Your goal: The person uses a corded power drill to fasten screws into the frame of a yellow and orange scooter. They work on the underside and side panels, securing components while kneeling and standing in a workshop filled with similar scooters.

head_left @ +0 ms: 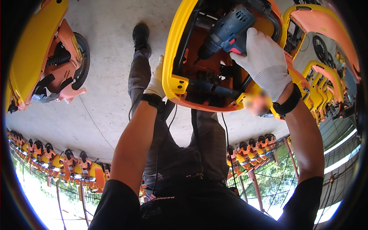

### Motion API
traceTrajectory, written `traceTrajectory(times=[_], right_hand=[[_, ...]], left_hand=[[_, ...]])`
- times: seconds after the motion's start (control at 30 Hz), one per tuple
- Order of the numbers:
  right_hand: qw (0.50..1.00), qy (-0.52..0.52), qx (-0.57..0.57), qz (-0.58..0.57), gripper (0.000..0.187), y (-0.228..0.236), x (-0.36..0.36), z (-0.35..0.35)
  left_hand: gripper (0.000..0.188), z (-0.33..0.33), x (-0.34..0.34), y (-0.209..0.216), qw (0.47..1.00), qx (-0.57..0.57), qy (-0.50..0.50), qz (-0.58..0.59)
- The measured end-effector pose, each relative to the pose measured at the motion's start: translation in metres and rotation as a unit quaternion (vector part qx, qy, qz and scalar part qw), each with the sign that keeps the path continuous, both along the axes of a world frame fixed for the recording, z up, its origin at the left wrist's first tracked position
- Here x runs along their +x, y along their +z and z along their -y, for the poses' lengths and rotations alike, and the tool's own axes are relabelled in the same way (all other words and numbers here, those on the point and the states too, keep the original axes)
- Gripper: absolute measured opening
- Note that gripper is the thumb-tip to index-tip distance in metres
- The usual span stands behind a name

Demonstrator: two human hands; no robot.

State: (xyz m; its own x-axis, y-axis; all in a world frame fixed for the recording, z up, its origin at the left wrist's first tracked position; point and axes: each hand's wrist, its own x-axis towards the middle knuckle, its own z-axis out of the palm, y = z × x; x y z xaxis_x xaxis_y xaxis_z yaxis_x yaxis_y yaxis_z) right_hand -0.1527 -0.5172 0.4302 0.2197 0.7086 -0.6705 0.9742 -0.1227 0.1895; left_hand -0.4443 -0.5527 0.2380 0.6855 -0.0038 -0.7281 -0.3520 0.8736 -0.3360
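Observation:
In my gloved right hand (266,57) is a blue-and-black cordless drill (232,28), fingers wrapped round its grip near the red trigger. Its bit points down and left into a deep yellow-rimmed, orange basket-like shell (171,42) of a bike. Dark brackets and black bars show inside the shell; whether the bit touches a screw cannot be made out. My gloved left hand (156,78) lies along the shell's outer left side, fingers stretched forward and partly hidden by it. Below the right wrist a round patch is blurred.
Another yellow-and-orange bike (57,57) with a black wheel stands at the left. More yellow-and-orange bikes (320,82) line the right side, and a long row (69,166) runs behind me. Dark cables hang by my legs. My shoe (141,33) is on the concrete floor (103,76).

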Motion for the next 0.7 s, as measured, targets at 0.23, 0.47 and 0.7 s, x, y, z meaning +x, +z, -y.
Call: traceTrajectory(times=[0.23,0.47,0.7], right_hand=[[0.998,-0.063,-0.009,-0.018,0.056,-0.006,-0.001,-0.001],[0.998,-0.046,-0.037,-0.001,0.057,-0.008,-0.003,-0.003],[0.999,-0.016,-0.044,0.016,0.058,-0.012,-0.005,-0.008]], left_hand=[[0.057,0.010,0.008,-0.002,0.996,-0.012,0.081,0.031],[0.057,0.016,0.010,-0.005,0.992,-0.008,0.119,0.046],[0.057,0.011,0.011,-0.001,0.988,-0.010,0.141,0.056]])
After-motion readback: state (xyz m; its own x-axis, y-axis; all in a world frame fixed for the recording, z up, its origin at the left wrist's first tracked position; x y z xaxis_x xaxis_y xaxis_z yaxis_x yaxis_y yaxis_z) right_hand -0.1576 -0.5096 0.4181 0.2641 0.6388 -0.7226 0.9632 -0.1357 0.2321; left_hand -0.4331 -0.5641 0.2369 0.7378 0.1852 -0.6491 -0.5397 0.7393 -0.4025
